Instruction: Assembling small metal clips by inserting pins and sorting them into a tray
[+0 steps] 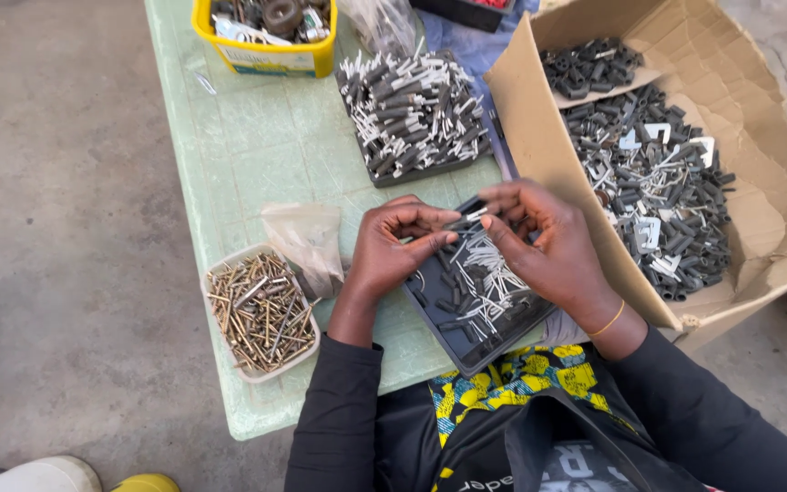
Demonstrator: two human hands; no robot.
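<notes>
Hands (466,239) pinched around small anchor (466,219)

pale green table (257,164), yellow tub (266,56), black tray (485,346), brown cardboard box (548,155), brass-coloured screws (261,310)

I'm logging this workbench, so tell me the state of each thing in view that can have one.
Left hand: grip closed on a small grey part.
Right hand: fingers pinching the same part.
Black tray: partly filled with parts.
Far tray: heaped full.
Cardboard box: open, holding loose parts.
Screw tub: open, full.
Plastic bag: crumpled.
Yellow tub: open, filled.
</notes>
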